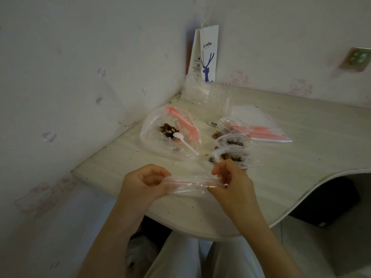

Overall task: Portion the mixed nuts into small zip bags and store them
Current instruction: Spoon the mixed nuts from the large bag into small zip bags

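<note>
My left hand [143,182] and my right hand [232,181] pinch the two ends of a small clear zip bag [188,187] with a red seal line, held just above the desk's front part. It looks empty. Behind it lies a large clear bag [170,135] with pink print, holding a pile of mixed nuts [167,130] and a white plastic spoon [183,141]. To the right lie three small filled zip bags [232,155], one touching my right fingertips.
A stack of empty zip bags [261,131] with pink strips lies at the right. A clear plastic container [208,97] and a white paper coffee bag [207,55] stand in the wall corner. The pale desk [301,157] curves inward at the right front; crumbs dot it.
</note>
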